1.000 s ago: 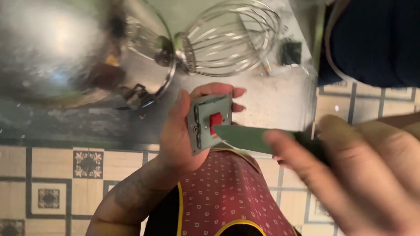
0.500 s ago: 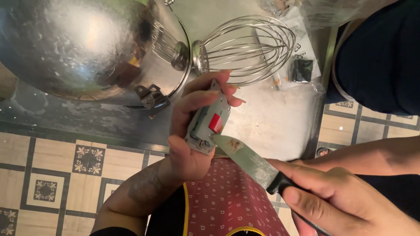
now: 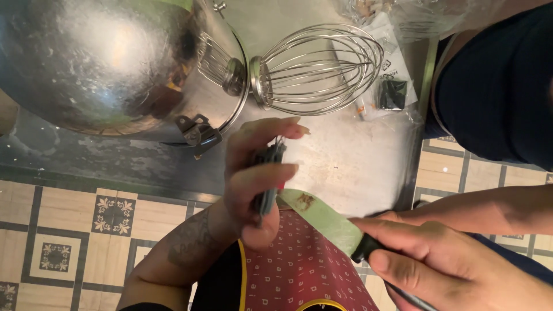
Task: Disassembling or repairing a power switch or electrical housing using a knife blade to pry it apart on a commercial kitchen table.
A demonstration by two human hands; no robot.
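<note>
My left hand [image 3: 253, 178] grips a small grey switch plate [image 3: 266, 179] with a red button, turned edge-on so only its thin side shows. My right hand [image 3: 443, 265] is closed around the black handle of a kitchen knife [image 3: 322, 216]. The knife's wide blade points left, and its tip rests against the lower edge of the switch plate. Both are held over the front edge of a steel counter [image 3: 351, 161], above my red patterned apron [image 3: 305, 265].
A large steel mixing bowl [image 3: 109, 63] lies on the counter at the upper left. A wire whisk attachment [image 3: 319, 69] lies beside it. Small plastic bags [image 3: 391, 86] sit further right. Another person in dark clothing [image 3: 495, 86] stands at the right. Patterned tile floor [image 3: 69, 230] below.
My left hand has rotated the switch plate from face-on to edge-on. The knife blade has dropped lower, its tip still at the plate.
</note>
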